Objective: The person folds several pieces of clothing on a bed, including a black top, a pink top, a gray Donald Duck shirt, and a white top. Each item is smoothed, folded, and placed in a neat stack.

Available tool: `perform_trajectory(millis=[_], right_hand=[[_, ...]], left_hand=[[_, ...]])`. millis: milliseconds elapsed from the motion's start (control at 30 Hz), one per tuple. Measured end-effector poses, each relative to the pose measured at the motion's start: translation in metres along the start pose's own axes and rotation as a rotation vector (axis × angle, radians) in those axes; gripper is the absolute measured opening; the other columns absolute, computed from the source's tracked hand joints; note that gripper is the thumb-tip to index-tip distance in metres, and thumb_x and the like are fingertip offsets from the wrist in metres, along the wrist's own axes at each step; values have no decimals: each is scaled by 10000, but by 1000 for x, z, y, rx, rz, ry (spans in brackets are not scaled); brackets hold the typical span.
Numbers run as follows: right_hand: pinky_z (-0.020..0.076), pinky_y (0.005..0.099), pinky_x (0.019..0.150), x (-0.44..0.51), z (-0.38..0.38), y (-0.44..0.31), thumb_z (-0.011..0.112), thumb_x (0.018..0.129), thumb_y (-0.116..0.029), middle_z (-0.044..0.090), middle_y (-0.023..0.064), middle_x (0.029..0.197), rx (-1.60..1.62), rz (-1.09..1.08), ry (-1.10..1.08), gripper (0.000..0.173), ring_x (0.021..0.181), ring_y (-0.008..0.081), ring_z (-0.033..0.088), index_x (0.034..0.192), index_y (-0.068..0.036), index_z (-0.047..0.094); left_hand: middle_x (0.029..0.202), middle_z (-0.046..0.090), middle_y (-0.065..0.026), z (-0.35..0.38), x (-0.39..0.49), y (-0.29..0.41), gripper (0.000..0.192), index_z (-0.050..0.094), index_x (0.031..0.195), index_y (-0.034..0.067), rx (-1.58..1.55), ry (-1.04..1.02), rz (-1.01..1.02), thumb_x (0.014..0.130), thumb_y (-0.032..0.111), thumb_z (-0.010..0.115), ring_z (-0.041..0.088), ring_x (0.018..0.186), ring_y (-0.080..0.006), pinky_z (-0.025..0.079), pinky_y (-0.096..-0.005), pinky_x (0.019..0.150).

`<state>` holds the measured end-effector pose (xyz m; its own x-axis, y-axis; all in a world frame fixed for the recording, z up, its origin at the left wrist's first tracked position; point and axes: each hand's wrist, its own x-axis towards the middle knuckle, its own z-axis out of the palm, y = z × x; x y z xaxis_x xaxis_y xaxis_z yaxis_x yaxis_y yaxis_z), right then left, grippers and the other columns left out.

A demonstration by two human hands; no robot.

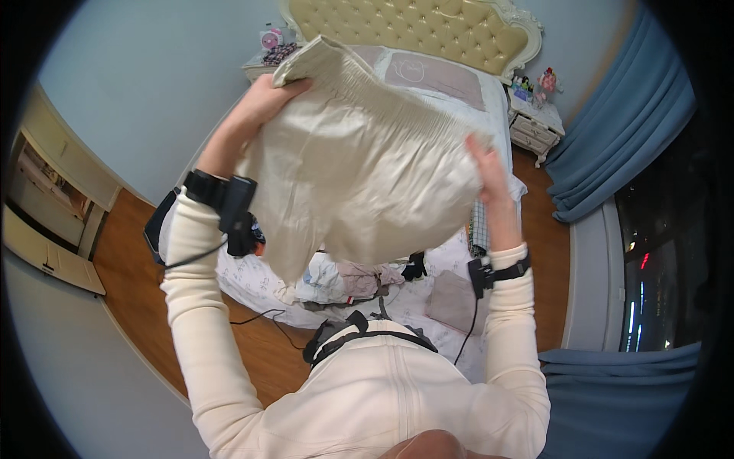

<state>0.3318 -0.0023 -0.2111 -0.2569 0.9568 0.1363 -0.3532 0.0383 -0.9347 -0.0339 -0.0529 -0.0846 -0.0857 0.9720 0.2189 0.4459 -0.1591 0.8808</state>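
Cream satiny trousers or shorts (367, 178) with a gathered elastic waistband hang in front of me, held up above the bed. At the waistband's left end, my left hand (269, 100) grips the fabric, its thumb over the edge. My right hand (486, 163), somewhat blurred, grips the waistband's right end, lower than the left. Below the garment, a pile of crumpled clothes (358, 281) in white, pink and pale blue lies on the bed, partly hidden by the hanging cloth. A black item (416, 267) lies at the pile's right.
A folded greyish-pink cloth (453, 301) lies on the floral bed sheet (246, 281). Checked fabric (479, 229) is beside my right wrist. White nightstands (536, 129) flank the tufted headboard (407, 28). Black cables run from my wrist straps. Blue curtains (625, 126) hang at right.
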Motion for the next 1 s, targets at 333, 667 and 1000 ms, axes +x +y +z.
perform_trajectory(millis=[333,667,1000], right_hand=[[463,227,642,16,14,-130,608,925,-269,645,-16,882,-428,-288,-106,261,726,44,559,996,-22,649],[475,215,603,-17,1,-201,604,919,-316,640,-16,799,-540,-391,56,282,672,37,565,932,-38,652],[524,254,660,-52,-25,-201,592,926,-300,674,34,884,-349,-256,166,286,745,94,635,977,-24,642]], left_hand=[[780,636,13,-17,13,-15,267,679,952,2,143,-21,211,911,258,613,529,705,-64,454,-249,671],[820,628,31,2,52,17,272,669,998,-8,64,-126,318,909,243,615,528,764,-49,457,-238,713],[879,655,-11,37,60,15,290,642,1031,4,-285,-443,133,927,270,589,576,739,-48,475,-227,654]])
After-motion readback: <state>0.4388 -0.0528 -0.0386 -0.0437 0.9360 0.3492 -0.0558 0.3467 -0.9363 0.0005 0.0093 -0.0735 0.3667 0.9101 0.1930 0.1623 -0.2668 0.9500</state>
